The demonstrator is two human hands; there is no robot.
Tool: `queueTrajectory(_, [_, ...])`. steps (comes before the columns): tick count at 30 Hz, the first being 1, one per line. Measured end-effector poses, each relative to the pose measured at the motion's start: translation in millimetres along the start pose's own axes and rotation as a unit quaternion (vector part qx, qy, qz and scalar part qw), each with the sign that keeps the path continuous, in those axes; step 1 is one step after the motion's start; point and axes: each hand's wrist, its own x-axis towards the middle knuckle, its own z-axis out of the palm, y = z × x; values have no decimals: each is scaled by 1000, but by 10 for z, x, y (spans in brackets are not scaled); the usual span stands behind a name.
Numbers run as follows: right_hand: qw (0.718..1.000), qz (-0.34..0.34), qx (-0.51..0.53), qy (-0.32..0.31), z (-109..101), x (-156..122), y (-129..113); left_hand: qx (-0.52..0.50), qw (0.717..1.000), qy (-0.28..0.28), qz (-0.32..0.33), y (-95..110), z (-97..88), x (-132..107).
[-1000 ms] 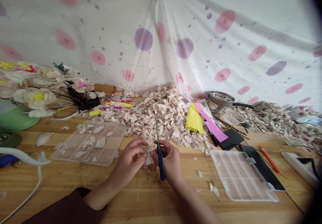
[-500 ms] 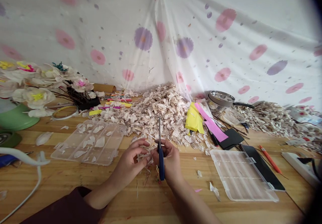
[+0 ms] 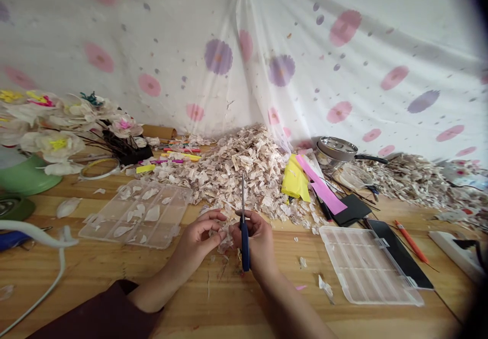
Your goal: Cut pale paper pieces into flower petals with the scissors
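Observation:
My right hand is closed around blue-handled scissors, whose thin blades point away from me, seen edge-on. Close on its left, my left hand has its fingers curled, with thumb and fingers pinched at a pale petal-like flake. The flake is small and partly hidden by the fingertips of both hands. Just beyond the hands rises a big heap of pale, papery flakes. A few thin scraps lie on the wooden table beneath the hands.
A clear compartment lid with petals lies left, another clear compartment tray right, beside a dark phone. White artificial flowers stand far left. Yellow paper, a pink strip and a metal pan lie right of the heap.
The view has shifted very slightly. Both hands keep nearly the same pose, with only a small movement at the left fingertips and the flake.

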Motion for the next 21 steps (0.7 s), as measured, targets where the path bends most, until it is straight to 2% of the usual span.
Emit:
queueTrajectory(13, [1000,0,-4,5,-18,24,23,2,1000,11,20,-10,20,8])
queueTrajectory(21, [1000,-1,-26,10,8,3,-27,1,1000,8,11,28,24,-6])
